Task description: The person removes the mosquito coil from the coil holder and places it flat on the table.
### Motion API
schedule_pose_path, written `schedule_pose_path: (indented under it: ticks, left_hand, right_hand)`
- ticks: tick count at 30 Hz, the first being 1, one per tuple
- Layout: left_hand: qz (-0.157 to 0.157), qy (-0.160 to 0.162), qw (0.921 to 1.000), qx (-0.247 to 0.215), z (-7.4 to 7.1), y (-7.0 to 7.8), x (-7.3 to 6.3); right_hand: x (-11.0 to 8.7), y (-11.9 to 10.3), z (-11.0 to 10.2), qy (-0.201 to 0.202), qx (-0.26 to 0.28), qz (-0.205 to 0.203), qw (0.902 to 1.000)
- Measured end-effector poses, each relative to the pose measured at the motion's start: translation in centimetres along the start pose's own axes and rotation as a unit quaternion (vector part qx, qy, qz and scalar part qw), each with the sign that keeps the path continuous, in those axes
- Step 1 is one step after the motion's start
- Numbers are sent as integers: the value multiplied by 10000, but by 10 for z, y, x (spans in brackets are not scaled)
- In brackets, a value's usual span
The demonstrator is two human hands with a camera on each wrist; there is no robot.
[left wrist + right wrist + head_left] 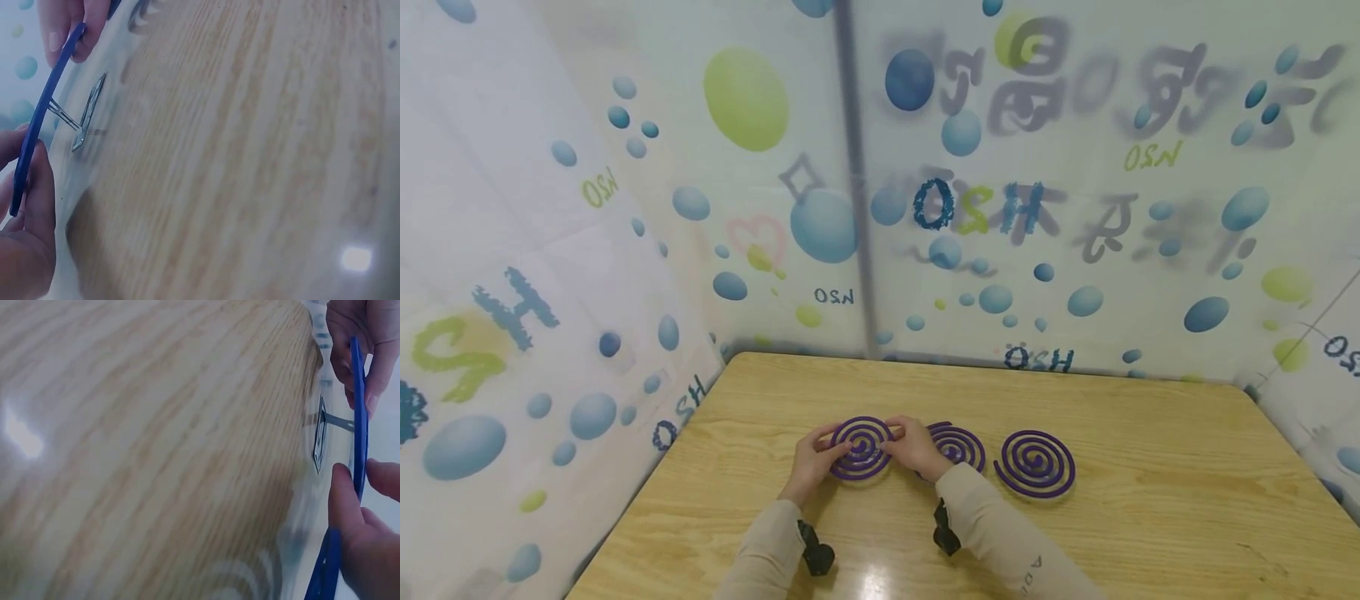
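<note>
In the head view, two hands hold one purple swirl (859, 448) up over a wooden table (1150, 500). The left hand (814, 460) pinches its left edge, and the right hand (919, 450) pinches its right edge, with fingers and thumb on both sides. The swirl is round and flat, like a snail shell, and it is the first of three in a row. The middle swirl (957, 452) is partly hidden behind the right hand, and I cannot tell if they touch. The last swirl (1037, 461) is farther right, well apart from the hands. In the left wrist view, the held swirl looks blue and stands tilted on its edge. A thin, shiny metal stand (81, 130) sticks out from its flat side toward the wood. I cannot tell if the stand touches the table. Both arms have light sleeves (1000, 525). Behind the table is a pale wall (1075, 333) with blue and green bubbles and backward letters.
</note>
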State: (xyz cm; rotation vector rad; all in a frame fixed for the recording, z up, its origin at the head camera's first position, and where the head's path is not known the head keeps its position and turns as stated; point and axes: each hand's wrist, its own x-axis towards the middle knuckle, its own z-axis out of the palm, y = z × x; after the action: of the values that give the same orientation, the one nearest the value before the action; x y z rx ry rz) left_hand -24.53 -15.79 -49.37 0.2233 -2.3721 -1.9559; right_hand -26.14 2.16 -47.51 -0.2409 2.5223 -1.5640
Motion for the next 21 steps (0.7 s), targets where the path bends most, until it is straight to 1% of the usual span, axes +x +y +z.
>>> schedule_pose_path:
  ticks: [4,8,14,21]
  left_hand:
    - [-24,46,10000,-62,0,-1,0]
    - [41,22,9999,-102,0,-1,-1]
    - [50,-24,9998,-208,0,-1,-2]
    - [-22,52,9999,-117,0,1,-4]
  right_hand:
    - [-2,-4,4,23,174,-89,9998]
    - [-2,-8,7,113,55,-194,9997]
    - [-2,-10,10,162,-63,-71,9998]
    - [-3,-6,11,158,-147,-50,9998]
